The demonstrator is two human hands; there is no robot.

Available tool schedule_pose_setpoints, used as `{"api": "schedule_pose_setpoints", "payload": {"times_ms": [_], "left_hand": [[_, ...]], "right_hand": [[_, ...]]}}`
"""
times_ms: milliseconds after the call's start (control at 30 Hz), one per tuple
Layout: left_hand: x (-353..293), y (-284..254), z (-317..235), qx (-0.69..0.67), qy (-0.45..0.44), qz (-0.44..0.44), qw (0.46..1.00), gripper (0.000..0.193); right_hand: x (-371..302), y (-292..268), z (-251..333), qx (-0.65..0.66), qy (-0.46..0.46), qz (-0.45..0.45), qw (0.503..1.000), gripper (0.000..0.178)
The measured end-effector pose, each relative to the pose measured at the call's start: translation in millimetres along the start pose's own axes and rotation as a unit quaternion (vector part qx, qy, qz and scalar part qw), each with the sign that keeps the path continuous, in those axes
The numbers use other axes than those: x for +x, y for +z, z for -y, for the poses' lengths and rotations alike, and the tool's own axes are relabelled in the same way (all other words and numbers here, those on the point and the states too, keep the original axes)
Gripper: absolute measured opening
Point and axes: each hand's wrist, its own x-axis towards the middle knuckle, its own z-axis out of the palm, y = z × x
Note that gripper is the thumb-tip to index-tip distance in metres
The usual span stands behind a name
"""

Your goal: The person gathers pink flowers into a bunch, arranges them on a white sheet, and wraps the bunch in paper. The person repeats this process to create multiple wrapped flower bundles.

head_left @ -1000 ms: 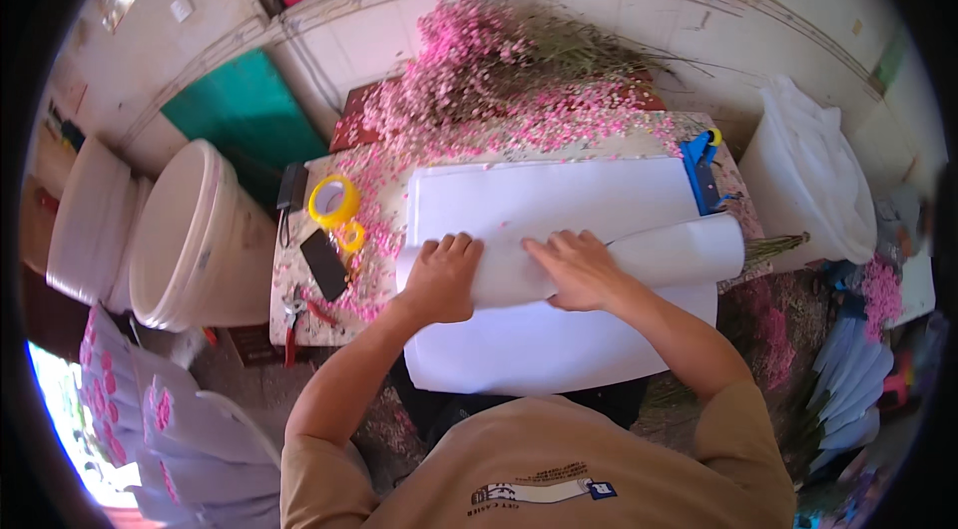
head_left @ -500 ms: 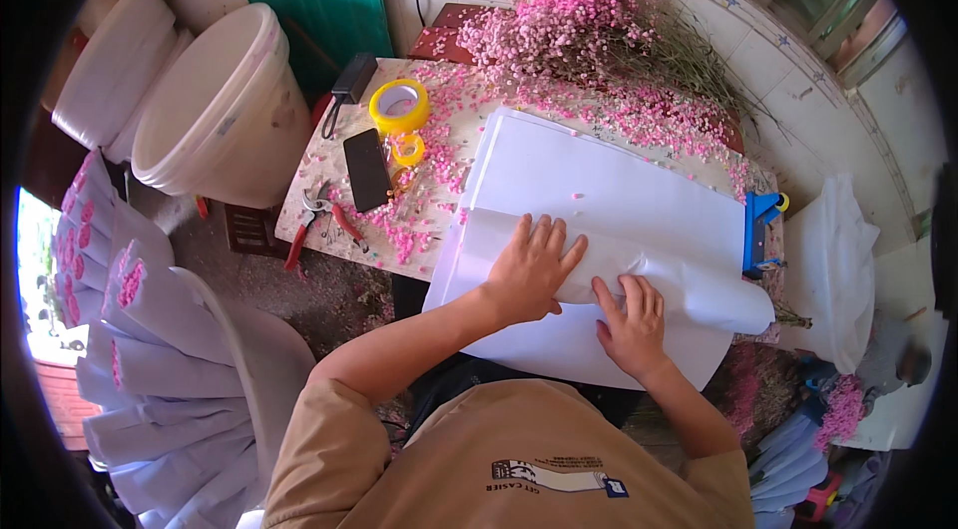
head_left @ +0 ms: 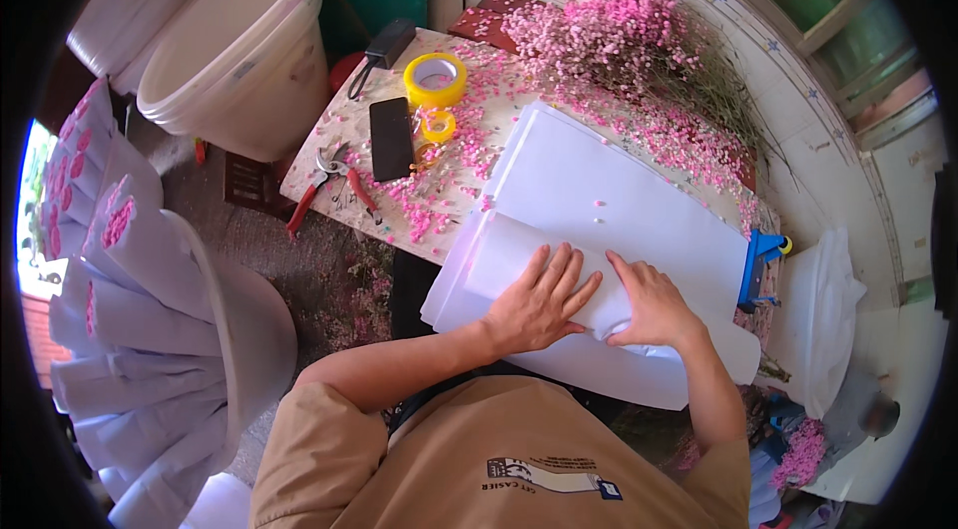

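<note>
A sheet of white wrapping paper is partly rolled into a loose paper roll (head_left: 499,255) on top of a stack of white paper sheets (head_left: 619,170). My left hand (head_left: 544,299) lies flat across the roll, fingers stretched out. Beside it, my right hand (head_left: 654,304) bends over the roll, thumb on the near side and fingers on the far side, gripping it. Green stems (head_left: 773,366) poke out at the roll's right end. What lies inside the roll is hidden.
A bunch of pink flowers (head_left: 619,40) lies at the back, petals scattered around it. Yellow tape (head_left: 459,80), a black phone (head_left: 391,140), red-handled pruning shears (head_left: 334,180) and a blue tape dispenser (head_left: 762,267) are on the table. Left stand tubs (head_left: 269,60) and wrapped bouquets (head_left: 150,319).
My right hand has moved up the roll and now grips over it. The roll has come nearer to me. My left hand stays on it. The whole view has shifted slightly.
</note>
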Motion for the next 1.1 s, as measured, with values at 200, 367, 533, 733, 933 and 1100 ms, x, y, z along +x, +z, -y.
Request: {"api": "schedule_pose_setpoints", "payload": {"times_ms": [200, 367, 533, 733, 933, 1100], "left_hand": [[0, -3, -6, 0.001, -0.002, 0.028, 1.0, 0.09], [12, -4, 7, -0.034, -0.011, 0.022, 0.999, 0.089], [30, -3, 15, -0.048, -0.004, 0.027, 0.998, 0.087], [31, -7, 19, -0.049, -0.004, 0.017, 0.999, 0.081], [37, -7, 16, -0.043, 0.005, 0.024, 0.999, 0.08], [39, -7, 17, -0.055, 0.008, 0.023, 0.998, 0.08]], "right_hand": [[-13, 18, 2, -0.026, 0.004, -0.051, 0.998, 0.127], [-25, 15, 10, -0.035, -0.026, -0.153, 0.987, 0.123], [-84, 75, 40, 0.155, -0.161, -0.299, 0.928, 0.072], [-126, 142, -37, -0.07, 0.102, -0.351, 0.928, 0.077], [-122, 123, -120, -0.067, 0.187, -0.254, 0.947, 0.083], [-114, 66, -107, -0.038, 0.122, -0.239, 0.962, 0.059]]}}
